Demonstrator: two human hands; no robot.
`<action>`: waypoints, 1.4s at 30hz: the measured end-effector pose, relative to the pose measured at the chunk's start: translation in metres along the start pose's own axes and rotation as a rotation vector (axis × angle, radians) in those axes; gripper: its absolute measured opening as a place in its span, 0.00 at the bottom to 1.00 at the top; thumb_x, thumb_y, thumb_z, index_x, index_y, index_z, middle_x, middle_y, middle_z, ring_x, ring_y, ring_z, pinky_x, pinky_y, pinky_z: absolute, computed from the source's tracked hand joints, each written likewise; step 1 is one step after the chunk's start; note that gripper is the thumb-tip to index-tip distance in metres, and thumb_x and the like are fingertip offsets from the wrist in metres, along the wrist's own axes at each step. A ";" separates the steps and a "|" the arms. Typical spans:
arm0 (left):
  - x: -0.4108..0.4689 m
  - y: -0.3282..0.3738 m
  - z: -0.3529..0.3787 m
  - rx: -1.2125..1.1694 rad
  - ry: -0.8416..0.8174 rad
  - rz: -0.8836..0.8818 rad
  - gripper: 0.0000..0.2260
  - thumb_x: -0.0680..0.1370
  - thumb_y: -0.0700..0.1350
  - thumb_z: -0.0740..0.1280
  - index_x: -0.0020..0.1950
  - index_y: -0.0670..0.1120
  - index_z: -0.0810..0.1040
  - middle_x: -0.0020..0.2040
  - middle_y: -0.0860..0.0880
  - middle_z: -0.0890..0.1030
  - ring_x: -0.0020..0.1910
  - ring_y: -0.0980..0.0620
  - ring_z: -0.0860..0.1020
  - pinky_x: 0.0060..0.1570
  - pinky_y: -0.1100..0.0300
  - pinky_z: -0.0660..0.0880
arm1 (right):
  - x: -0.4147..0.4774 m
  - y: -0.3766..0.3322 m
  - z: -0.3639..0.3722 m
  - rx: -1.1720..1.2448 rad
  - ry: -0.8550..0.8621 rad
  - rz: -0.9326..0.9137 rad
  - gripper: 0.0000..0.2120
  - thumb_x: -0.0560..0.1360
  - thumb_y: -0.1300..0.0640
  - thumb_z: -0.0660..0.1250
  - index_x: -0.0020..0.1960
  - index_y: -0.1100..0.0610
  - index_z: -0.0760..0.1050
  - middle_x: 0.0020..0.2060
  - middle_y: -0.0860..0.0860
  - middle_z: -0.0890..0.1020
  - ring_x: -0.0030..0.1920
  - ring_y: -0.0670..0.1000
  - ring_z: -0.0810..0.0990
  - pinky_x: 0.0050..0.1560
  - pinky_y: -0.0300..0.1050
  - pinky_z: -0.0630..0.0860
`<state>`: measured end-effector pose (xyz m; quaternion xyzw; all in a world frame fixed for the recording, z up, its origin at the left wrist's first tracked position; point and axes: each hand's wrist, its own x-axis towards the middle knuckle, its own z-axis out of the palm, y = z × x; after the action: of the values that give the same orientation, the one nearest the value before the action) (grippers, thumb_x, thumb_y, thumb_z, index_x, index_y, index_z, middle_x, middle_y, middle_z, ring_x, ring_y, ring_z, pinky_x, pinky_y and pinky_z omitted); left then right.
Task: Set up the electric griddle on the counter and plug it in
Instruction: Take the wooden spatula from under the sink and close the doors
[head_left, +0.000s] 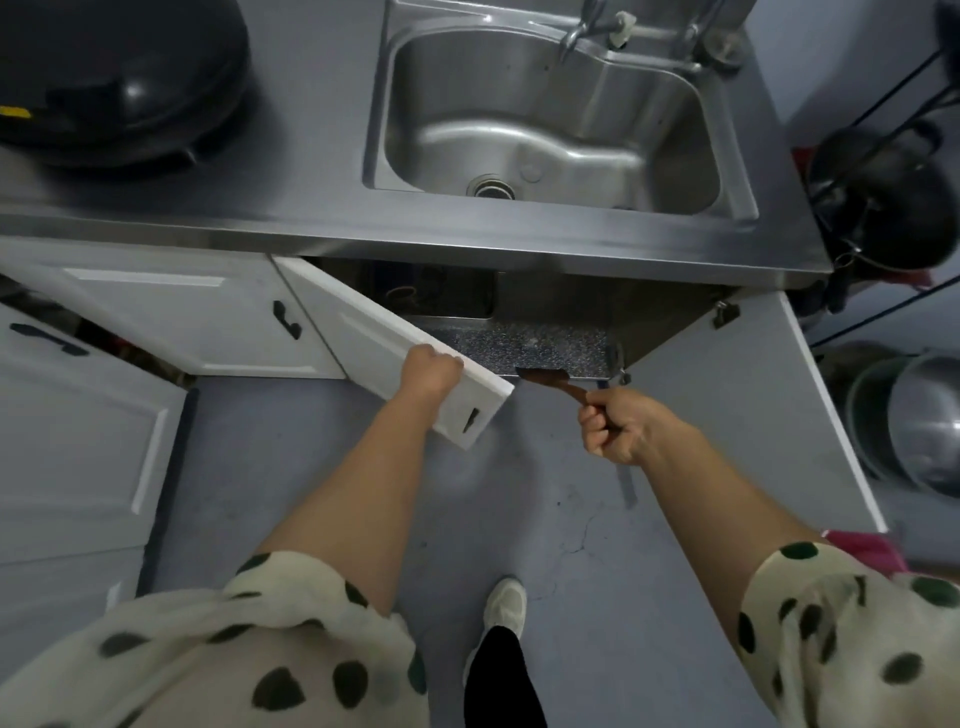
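Griddle (111, 78) sits on the bench; left hand (431, 369) grips the cupboard door (384, 338), right hand (621, 426) clenches a wooden spatula (550, 379), which could snag as the door swings.

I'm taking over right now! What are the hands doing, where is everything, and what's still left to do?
Left hand: gripping the top edge of the open cabinet door under the sink.
Right hand: closed around the handle of a brown wooden spatula, its blade near the cabinet floor.
Griddle: the round black lidded appliance on the counter, left of the sink, looks like it.
Done: it appears to be on the counter already.
Left: no cord, plug or socket is visible, so plugging in is not yet confirmed. Deal with the spatula and door first.
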<state>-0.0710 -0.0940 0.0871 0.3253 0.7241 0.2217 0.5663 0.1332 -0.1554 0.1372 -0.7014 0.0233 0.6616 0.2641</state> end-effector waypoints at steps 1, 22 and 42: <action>0.004 0.006 0.006 -0.007 0.014 -0.003 0.17 0.77 0.39 0.62 0.64 0.35 0.70 0.63 0.35 0.75 0.55 0.43 0.76 0.49 0.58 0.71 | 0.003 -0.005 -0.006 -0.004 0.003 0.000 0.15 0.83 0.59 0.50 0.38 0.56 0.63 0.16 0.48 0.65 0.12 0.42 0.59 0.17 0.27 0.55; 0.065 0.078 0.063 -0.435 0.098 -0.040 0.13 0.70 0.26 0.59 0.44 0.43 0.68 0.43 0.45 0.68 0.45 0.50 0.67 0.52 0.58 0.71 | 0.063 -0.078 -0.043 -0.094 -0.049 0.004 0.14 0.82 0.60 0.51 0.37 0.56 0.62 0.24 0.49 0.65 0.13 0.42 0.59 0.17 0.28 0.55; 0.063 0.092 0.079 -1.110 0.045 0.000 0.23 0.72 0.19 0.54 0.59 0.37 0.75 0.44 0.44 0.79 0.46 0.48 0.78 0.65 0.50 0.73 | 0.071 -0.082 -0.066 -0.098 -0.021 -0.007 0.12 0.81 0.60 0.52 0.40 0.56 0.64 0.28 0.49 0.65 0.14 0.43 0.60 0.16 0.29 0.57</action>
<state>0.0161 0.0114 0.0876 -0.0267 0.5106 0.5766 0.6372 0.2336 -0.0892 0.0978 -0.7065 -0.0143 0.6684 0.2321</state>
